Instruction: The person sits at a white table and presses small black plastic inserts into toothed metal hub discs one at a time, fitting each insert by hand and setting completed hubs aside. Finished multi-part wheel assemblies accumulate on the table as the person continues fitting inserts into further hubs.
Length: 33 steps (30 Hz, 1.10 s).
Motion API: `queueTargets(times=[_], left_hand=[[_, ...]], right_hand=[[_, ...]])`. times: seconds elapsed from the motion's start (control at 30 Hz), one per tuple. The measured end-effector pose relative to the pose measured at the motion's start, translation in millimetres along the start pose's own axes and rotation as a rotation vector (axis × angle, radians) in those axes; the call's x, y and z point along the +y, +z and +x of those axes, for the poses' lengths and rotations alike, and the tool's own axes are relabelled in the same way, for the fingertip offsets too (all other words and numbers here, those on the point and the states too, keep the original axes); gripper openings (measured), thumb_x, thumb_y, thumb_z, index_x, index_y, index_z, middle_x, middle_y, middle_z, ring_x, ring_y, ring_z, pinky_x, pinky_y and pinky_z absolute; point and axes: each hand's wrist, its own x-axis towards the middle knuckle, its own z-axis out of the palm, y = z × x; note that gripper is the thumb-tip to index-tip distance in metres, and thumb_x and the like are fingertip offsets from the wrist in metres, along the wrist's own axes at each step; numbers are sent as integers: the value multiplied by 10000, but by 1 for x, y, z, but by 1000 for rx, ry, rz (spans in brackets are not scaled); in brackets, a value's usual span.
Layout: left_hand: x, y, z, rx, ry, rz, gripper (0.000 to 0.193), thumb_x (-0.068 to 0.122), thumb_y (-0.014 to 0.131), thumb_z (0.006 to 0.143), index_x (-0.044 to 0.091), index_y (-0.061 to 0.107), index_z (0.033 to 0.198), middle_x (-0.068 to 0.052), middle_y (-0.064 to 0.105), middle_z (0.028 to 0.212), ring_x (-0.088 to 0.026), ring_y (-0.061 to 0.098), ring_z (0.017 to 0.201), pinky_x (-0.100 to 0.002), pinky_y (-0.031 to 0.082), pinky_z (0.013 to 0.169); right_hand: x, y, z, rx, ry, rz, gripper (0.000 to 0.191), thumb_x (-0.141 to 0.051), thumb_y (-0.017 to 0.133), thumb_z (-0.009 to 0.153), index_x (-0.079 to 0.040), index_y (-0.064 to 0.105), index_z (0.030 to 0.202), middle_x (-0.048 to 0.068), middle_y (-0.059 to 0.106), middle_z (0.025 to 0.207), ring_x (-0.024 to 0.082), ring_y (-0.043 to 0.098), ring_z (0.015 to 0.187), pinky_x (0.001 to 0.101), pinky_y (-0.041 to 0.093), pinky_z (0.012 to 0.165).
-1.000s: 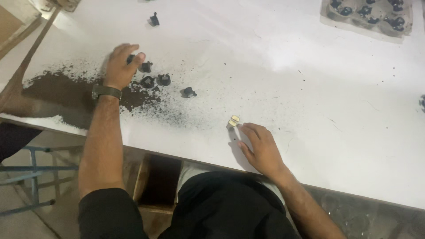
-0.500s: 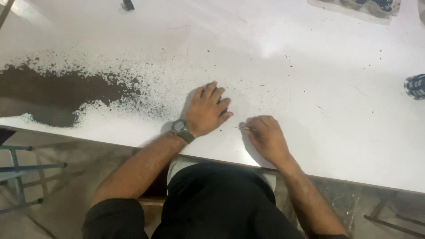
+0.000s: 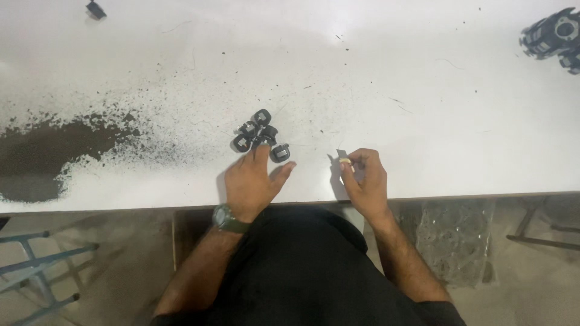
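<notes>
Left hand (image 3: 254,181) lies flat and spread on the white counter (image 3: 423,102), fingertips touching a cluster of small black plastic parts (image 3: 261,136). Right hand (image 3: 364,181), just right of the cluster, pinches a small brass-coloured piece (image 3: 344,160). Dark powder (image 3: 54,151) lies well left.

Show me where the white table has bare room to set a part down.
The widest free patch on the table lies right of the small black parts, above the right hand, short of the black pieces in the far corner. It is crowded around the left hand and over the dark powder.
</notes>
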Motion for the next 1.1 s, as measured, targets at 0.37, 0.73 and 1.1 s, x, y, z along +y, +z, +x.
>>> queueTargets(times=[0.37,0.73,1.1], left_hand=[[-5,-17,-16,-29,318,-294,375,117,712,822,94,650,1191,-76,685,1112,-274,609,1118,-444,460,946],[2,-23,-31,0,243,-246,468,296,811,763,77,700,1161,-99,640,1077,-286,563,1056,-472,422,928],[-14,-2,-31,21,269,-339,353,114,790,828,93,662,1157,-58,691,1070,-270,609,1121,-468,436,1011]], right_hand=[[2,-11,-2,-15,7,19,190,-61,639,990,-6,566,1157,139,599,1126,231,614,996,375,530,843],[-28,3,2,-77,-132,-281,179,-22,735,930,-59,613,1058,84,628,1020,287,583,1002,499,416,1054],[-50,23,1,-227,-338,-281,520,-270,855,755,-57,702,1205,114,565,1119,329,490,1235,720,218,1133]])
